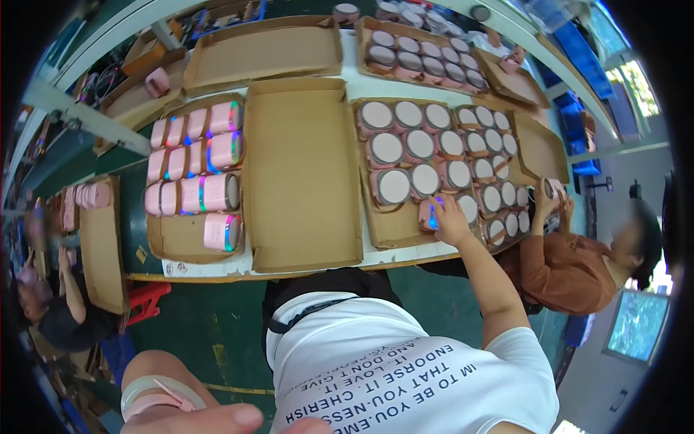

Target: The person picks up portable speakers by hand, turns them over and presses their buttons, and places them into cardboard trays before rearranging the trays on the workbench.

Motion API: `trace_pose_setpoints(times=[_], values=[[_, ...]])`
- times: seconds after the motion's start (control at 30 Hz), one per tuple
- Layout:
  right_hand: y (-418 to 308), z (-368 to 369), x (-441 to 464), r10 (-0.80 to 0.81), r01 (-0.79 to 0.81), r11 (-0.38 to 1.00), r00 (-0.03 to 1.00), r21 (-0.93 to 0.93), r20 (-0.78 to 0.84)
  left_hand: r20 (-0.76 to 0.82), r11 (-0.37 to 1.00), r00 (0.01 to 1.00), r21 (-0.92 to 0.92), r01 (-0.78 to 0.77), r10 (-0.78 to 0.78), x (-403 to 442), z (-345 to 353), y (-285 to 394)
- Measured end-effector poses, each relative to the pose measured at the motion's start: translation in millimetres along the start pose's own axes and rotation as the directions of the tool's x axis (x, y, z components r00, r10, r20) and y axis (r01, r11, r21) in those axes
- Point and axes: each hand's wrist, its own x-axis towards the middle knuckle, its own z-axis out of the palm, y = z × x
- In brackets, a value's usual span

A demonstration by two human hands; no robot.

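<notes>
— Clamped on what, with the right hand [453,221]?
— On a pink device [426,215] with a glowing blue band, near the front edge of the carton [394,233], beside pale round tops [394,186].
— And with the left hand [217,421]?
— Cannot tell whether open or closed; cut off low in view, near a pink-and-white band [160,396].
— Farther left?
— Lit pink cylinders [199,194], lying in rows inside another carton [177,248].

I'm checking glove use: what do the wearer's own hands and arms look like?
The right hand is ungloved, with no watch or bracelet visible; its short sleeve is white. The left hand, cut off by the picture's edge, also looks ungloved; I can't make out its sleeve.
</notes>
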Motion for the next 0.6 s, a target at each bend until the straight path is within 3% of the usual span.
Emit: trace_pose_setpoints(times=[0.03,0.07,0.13,0.17,0.33,0.4,0.43,0.57,0.6], values=[[1,4,0,0.037,-0.037,0.999,0.999,-0.031,0.008,0.134,1.000,0.991,-0.008,0.025,-0.024,5,-5,1],[-1,8,1,0.074,-0.073,0.995,0.997,-0.062,0.015,0.141,0.999,0.989,0.008,0.050,-0.051,10,-4,12],[-9,1,1,0.068,-0.066,0.996,0.997,-0.066,0.039,0.020,0.872,0.880,0.154,0.465,-0.474,21,5,35],[-9,3,0,0.075,-0.074,0.994,0.997,-0.086,0.007,0.025,0.862,0.871,0.167,0.479,-0.490,20,4,35],[-11,13,-7,0.084,-0.071,0.974,0.995,-0.217,0.054,0.155,0.935,0.933,0.198,0.293,-0.325,8,4,24],[-8,15,-7,0.065,-0.049,0.973,0.996,-0.227,0.065,0.031,0.938,0.941,0.097,0.333,-0.338,1,13,29],[-8,17,-8,0.063,-0.048,0.972,0.996,-0.230,0.059,-0.058,0.971,0.998,0.238,0.031,-0.018,-12,21,15],[-2,22,-11,0.004,0.015,0.971,0.997,-0.237,0.079,-0.050,0.979,0.994,0.172,0.107,-0.099,-18,18,22],[-1,22,-13,-0.023,0.047,0.972,0.994,-0.231,0.107,-0.122,0.987,0.992,0.158,0.040,-0.021,-26,20,18]])
